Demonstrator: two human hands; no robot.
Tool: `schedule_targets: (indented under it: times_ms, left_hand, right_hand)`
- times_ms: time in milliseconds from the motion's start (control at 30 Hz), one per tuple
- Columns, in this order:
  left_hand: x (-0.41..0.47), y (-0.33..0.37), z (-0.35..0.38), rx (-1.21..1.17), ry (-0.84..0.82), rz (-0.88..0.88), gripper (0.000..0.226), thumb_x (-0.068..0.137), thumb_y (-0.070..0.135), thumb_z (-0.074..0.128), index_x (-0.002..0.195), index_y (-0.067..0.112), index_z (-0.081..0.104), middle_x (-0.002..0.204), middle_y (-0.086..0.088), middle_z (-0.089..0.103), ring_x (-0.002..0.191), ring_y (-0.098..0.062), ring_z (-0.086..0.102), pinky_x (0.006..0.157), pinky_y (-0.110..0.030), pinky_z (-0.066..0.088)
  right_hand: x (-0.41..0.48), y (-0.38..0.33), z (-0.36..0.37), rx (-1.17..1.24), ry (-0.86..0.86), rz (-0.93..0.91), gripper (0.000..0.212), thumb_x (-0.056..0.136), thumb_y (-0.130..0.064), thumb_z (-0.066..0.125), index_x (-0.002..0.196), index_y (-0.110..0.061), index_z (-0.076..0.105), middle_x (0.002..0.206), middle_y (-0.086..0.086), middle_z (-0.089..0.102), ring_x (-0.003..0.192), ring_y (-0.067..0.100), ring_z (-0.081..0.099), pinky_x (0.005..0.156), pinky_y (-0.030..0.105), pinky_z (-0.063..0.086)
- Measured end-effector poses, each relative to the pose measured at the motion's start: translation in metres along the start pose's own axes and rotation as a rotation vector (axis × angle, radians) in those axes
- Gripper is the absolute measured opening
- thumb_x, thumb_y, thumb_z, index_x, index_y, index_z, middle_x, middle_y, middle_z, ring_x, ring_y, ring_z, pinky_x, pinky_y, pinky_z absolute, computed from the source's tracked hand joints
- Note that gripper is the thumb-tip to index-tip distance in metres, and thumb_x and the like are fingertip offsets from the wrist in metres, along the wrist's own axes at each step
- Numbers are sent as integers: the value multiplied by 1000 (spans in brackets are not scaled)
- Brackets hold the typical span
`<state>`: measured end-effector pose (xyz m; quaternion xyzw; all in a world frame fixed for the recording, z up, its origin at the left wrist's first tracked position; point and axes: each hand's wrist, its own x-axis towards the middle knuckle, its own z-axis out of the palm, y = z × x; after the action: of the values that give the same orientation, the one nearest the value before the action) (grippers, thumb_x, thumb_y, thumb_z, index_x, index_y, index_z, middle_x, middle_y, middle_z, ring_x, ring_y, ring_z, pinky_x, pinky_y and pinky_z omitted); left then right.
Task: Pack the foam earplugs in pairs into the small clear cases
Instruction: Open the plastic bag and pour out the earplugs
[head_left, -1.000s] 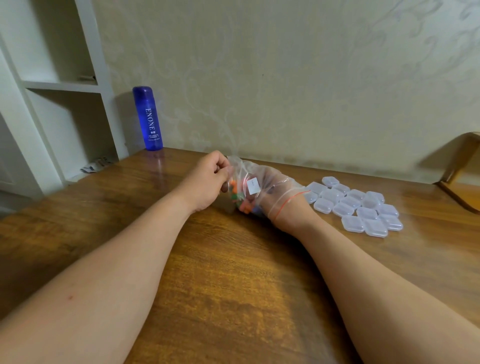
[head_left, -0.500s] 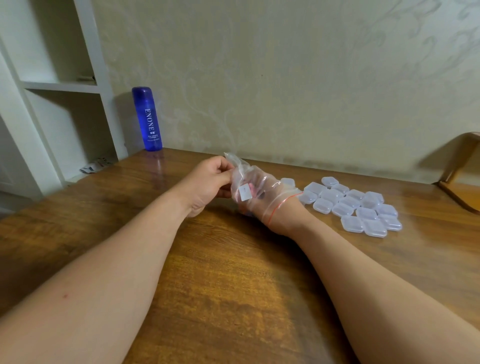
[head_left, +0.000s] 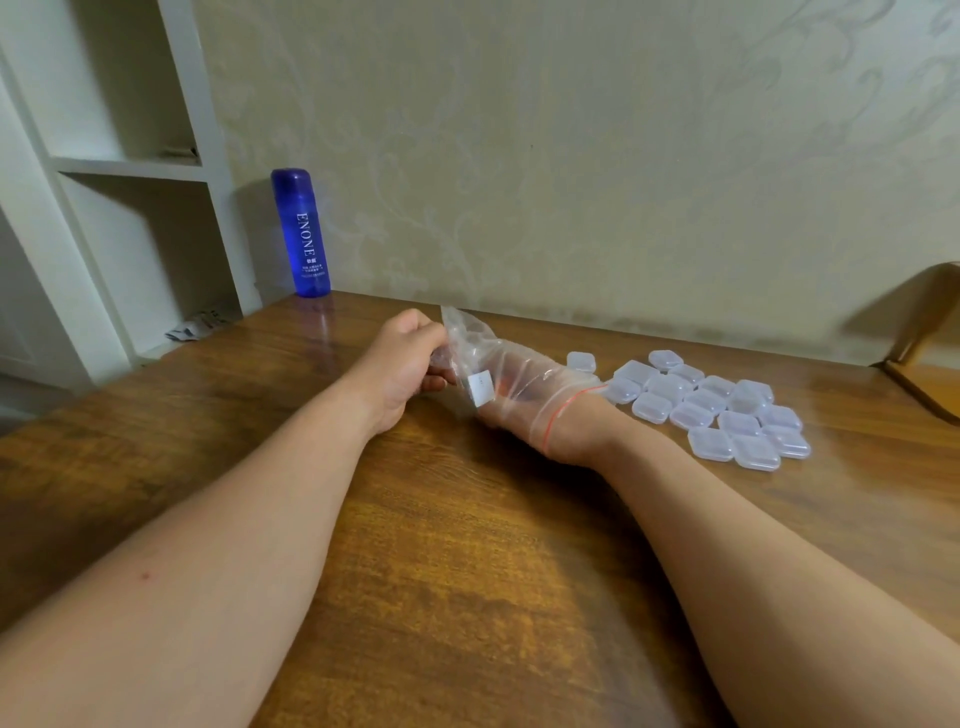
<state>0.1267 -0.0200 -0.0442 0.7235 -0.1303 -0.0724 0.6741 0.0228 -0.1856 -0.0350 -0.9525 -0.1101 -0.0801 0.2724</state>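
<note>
One clear bag (head_left: 470, 340) lies left-right, mouth rightward; left hand (head_left: 402, 364) pinches its closed end, right hand (head_left: 524, 395) inside, grip unclear.

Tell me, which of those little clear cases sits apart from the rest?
The leftmost case, lying alone nearest the bag over the right hand; the other cases huddle together to its right.

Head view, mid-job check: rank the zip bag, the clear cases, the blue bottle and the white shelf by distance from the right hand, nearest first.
1. zip bag: pulled over the right hand itself, up to the wrist.
2. clear cases: clustered just to its right.
3. blue bottle: far left, standing at the back.
4. white shelf: farther left, beyond the bottle.
</note>
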Motion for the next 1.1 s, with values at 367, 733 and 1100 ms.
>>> schedule_targets:
  times_ms: [367, 733, 1100]
  left_hand:
    - [-1, 2, 0, 85, 44, 53, 8, 99, 15, 56, 91, 16, 55, 78, -7, 64, 70, -19, 64, 67, -36, 52]
    - [-5, 3, 2, 174, 108, 69, 14, 99, 9, 56, 112, 5, 61, 84, -7, 66, 75, -23, 61, 65, -32, 53]
    - [-1, 7, 0, 159, 54, 13, 35, 109, 32, 41, 116, 12, 67, 98, -12, 70, 81, -20, 64, 70, -35, 51]
  right_hand:
    - [12, 4, 8, -136, 49, 0, 31, 101, -60, 52, 92, -34, 66, 89, -10, 65, 72, 9, 65, 71, 27, 59]
    - [14, 8, 9, -119, -32, -21, 29, 100, -66, 49, 113, -44, 64, 103, -19, 66, 90, 4, 67, 86, 30, 58]
    - [7, -4, 7, -222, -47, -90, 19, 105, -37, 63, 101, -21, 73, 99, -1, 70, 84, 16, 70, 81, 39, 62]
